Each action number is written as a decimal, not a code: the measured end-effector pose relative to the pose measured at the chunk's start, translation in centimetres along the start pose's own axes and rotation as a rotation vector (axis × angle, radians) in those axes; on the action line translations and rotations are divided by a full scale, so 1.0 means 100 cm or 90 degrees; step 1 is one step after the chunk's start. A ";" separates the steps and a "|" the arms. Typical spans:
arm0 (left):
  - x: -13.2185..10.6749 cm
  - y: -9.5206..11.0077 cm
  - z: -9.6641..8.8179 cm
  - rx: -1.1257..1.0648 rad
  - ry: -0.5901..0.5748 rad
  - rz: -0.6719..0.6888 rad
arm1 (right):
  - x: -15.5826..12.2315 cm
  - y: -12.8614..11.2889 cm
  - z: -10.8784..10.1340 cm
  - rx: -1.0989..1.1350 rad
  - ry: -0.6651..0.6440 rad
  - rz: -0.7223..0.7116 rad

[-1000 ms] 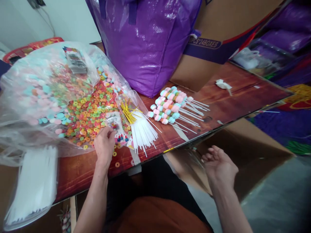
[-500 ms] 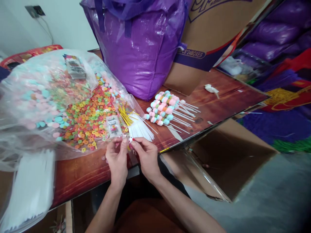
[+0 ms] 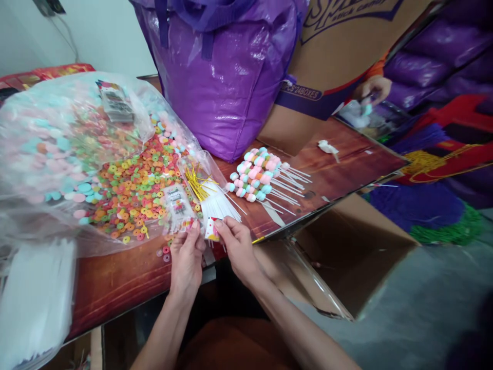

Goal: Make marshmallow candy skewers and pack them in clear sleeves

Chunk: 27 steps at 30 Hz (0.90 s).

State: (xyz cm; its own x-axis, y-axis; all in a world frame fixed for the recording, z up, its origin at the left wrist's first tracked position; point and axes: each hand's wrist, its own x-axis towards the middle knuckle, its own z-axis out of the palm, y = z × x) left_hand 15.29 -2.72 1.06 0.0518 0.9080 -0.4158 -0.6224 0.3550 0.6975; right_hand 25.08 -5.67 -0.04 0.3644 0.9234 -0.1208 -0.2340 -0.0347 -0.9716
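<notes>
My left hand (image 3: pixel 187 257) and my right hand (image 3: pixel 236 244) meet at the front edge of a brown table (image 3: pixel 127 272). Both pinch a small clear printed packet (image 3: pixel 210 228) between their fingertips. Just above them lie a bundle of white sticks (image 3: pixel 219 205) and yellow twist ties (image 3: pixel 196 180). A second printed packet (image 3: pixel 177 205) rests on the heap of coloured ring candies (image 3: pixel 131 190) in a big clear plastic bag (image 3: pixel 69 154). To the right lie finished candy skewers (image 3: pixel 256 174) with white sticks.
A large purple bag (image 3: pixel 227 72) and a cardboard box (image 3: pixel 339 46) stand at the back. An open cardboard box (image 3: pixel 358 257) sits below the table's right edge. White sticks in plastic (image 3: pixel 34 303) lie at the lower left. Another person's hand (image 3: pixel 372 90) shows at the far right.
My right hand came up from beside the open box to the table edge and joined the left. Both now pinch a small packet and have pulled it a little apart.
</notes>
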 end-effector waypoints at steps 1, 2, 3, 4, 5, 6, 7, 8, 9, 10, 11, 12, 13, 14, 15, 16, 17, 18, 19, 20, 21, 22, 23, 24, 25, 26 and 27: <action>-0.002 -0.002 0.001 0.003 0.003 0.004 | -0.002 0.001 0.002 0.004 0.009 -0.005; -0.003 -0.005 0.003 0.010 0.005 0.010 | -0.004 0.001 0.003 0.009 0.013 -0.008; -0.005 -0.007 0.004 0.021 0.008 0.021 | -0.006 0.001 0.005 0.012 0.017 -0.008; -0.007 -0.008 0.005 0.032 0.009 0.033 | -0.007 0.001 0.006 0.013 0.020 -0.009; -0.008 -0.009 0.005 0.043 0.009 0.045 | -0.007 0.000 0.006 0.010 0.026 -0.010; -0.009 -0.009 0.005 0.051 0.006 0.055 | -0.007 -0.001 0.006 0.002 0.033 -0.013; -0.009 -0.009 0.004 0.054 0.002 0.059 | -0.007 -0.003 0.005 -0.009 0.038 -0.015; -0.009 -0.008 0.003 0.054 -0.003 0.059 | -0.006 -0.004 0.004 -0.022 0.041 -0.018; -0.008 -0.007 0.001 0.051 -0.005 0.056 | -0.006 -0.004 0.002 -0.035 0.041 -0.021; -0.007 -0.006 -0.001 0.047 -0.003 0.052 | -0.006 -0.004 0.001 -0.045 0.039 -0.026; -0.006 -0.005 -0.002 0.039 0.005 0.047 | -0.006 -0.004 0.001 -0.052 0.037 -0.032; -0.005 -0.004 -0.003 0.028 0.018 0.042 | -0.006 -0.003 0.001 -0.055 0.036 -0.039; -0.004 -0.004 -0.003 0.015 0.033 0.038 | -0.006 -0.002 0.001 -0.057 0.038 -0.047; -0.004 -0.003 -0.003 0.000 0.046 0.035 | -0.007 0.000 0.002 -0.058 0.040 -0.054; -0.004 -0.003 -0.002 -0.014 0.059 0.033 | -0.007 0.001 0.003 -0.059 0.043 -0.060; -0.005 -0.003 -0.001 -0.021 0.063 0.032 | -0.008 0.002 0.003 -0.060 0.048 -0.066; -0.005 -0.003 -0.001 -0.022 0.062 0.031 | -0.008 0.002 0.003 -0.064 0.051 -0.070; -0.006 -0.003 0.000 -0.019 0.060 0.033 | -0.008 0.003 0.002 -0.072 0.051 -0.074; -0.006 -0.003 0.000 -0.017 0.060 0.036 | -0.008 0.003 0.000 -0.083 0.048 -0.078; -0.005 -0.002 0.000 -0.016 0.063 0.036 | -0.007 0.003 -0.002 -0.097 0.042 -0.083; -0.004 -0.002 0.000 -0.020 0.072 0.034 | -0.007 0.003 -0.004 -0.110 0.037 -0.086; -0.003 -0.001 -0.001 -0.029 0.082 0.032 | -0.006 0.003 -0.005 -0.116 0.033 -0.087; -0.001 -0.001 -0.001 -0.039 0.091 0.033 | -0.005 0.003 -0.007 -0.112 0.030 -0.084; 0.000 0.000 -0.002 -0.047 0.093 0.033 | -0.004 0.004 -0.008 -0.098 0.031 -0.079; 0.001 0.000 -0.002 -0.053 0.091 0.034 | -0.002 0.005 -0.009 -0.077 0.034 -0.072; 0.002 0.000 -0.002 -0.056 0.088 0.036 | -0.001 0.006 -0.010 -0.054 0.040 -0.066; 0.002 0.000 -0.001 -0.057 0.084 0.036 | 0.000 0.006 -0.010 -0.037 0.046 -0.061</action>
State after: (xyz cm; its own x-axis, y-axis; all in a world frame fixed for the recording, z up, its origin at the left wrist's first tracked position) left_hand 15.18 -2.58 0.93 -0.0848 0.8870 -0.4539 -0.6889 0.2770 0.6699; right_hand 25.80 -6.04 -0.86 0.4470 0.8937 -0.0389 -0.1433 0.0286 -0.9893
